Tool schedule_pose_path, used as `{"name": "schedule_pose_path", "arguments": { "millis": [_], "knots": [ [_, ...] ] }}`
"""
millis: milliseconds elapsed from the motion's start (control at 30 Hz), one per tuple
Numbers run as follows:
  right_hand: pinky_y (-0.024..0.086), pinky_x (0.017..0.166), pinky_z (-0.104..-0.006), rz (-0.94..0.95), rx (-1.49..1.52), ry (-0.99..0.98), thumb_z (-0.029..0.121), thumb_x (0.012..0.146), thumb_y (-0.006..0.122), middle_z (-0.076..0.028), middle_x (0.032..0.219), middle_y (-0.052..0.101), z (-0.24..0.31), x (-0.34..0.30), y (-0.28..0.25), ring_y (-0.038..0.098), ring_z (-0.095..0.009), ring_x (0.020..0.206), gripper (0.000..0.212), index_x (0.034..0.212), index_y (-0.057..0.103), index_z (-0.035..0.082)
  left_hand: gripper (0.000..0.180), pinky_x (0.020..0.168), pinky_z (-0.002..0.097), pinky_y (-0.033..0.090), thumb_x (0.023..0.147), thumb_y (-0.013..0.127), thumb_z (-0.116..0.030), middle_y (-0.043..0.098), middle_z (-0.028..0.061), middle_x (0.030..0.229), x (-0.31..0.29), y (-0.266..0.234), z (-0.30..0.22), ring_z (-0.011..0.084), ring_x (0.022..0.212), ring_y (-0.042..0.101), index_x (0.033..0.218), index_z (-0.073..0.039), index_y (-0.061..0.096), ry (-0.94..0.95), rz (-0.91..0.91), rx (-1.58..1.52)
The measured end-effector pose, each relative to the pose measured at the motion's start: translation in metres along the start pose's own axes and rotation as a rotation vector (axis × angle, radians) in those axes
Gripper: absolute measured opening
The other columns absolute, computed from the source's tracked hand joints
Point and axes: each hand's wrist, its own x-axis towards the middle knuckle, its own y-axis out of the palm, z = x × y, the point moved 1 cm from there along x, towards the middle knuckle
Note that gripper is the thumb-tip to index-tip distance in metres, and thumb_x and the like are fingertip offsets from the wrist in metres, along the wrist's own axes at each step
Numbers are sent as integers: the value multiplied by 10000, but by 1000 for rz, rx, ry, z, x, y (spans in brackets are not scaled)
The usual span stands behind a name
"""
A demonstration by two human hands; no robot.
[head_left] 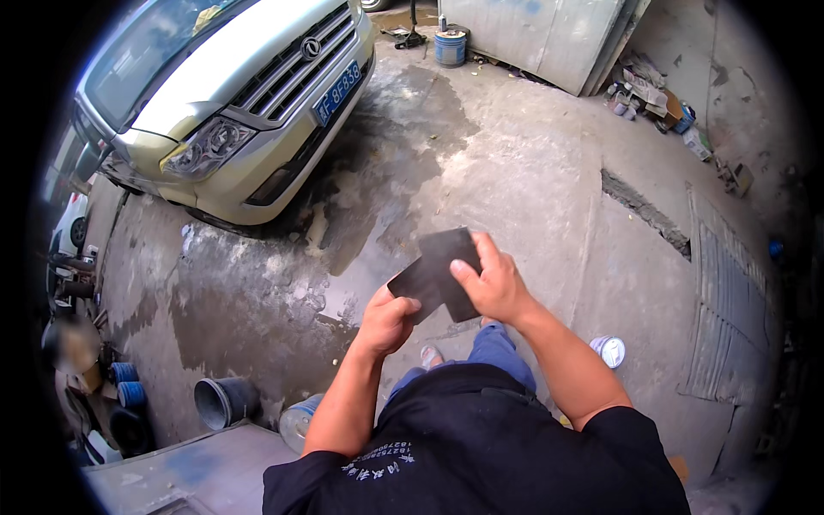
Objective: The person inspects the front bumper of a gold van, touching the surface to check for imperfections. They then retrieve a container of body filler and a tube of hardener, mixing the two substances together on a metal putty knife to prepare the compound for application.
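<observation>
By the left hand (386, 323), a dark flat sheet (417, 285) was pinched at its lower left. Just rightward, overlapping it, a second dark sheet (446, 251) was held from its right side by the right hand (498, 289), its long axis pointed forward, tipped left.

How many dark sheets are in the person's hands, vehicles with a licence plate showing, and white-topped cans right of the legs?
Dark rectangular sheets: 2, one in each hand
Pale vehicle: 1
White-topped can: 1
Total: 4
</observation>
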Motion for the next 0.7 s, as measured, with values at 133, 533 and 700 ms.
{"name": "schedule_pose_path", "arguments": {
  "millis": [133,533,700],
  "knots": [
    [475,691,-509,92,-97,-16,149,881,562,-302,793,609,21,-6,6,602,-492,790,320,1127,449,-22,575,1002,351,395,704,426,44,556,137,1243,-2,-7,5,249,1159,527,1276,60,483,-25,34,-43],
    [526,700,-411,-58,-5,164,153,873,597,-244,863,659,4,16,-12,684,-350,801,359,1156,474,-30,605,1045,395,390,627,427,45,590,164,1188,4,7,-6,269,1134,561,1225,76,511,-12,-14,-102],
    [509,703,-473,83,-99,0,151,870,598,-286,879,638,22,-13,32,636,-459,811,389,1191,462,-21,539,1037,407,409,737,445,19,568,171,1249,8,-21,6,268,1168,554,1272,73,475,26,160,-358]
  ]
}}
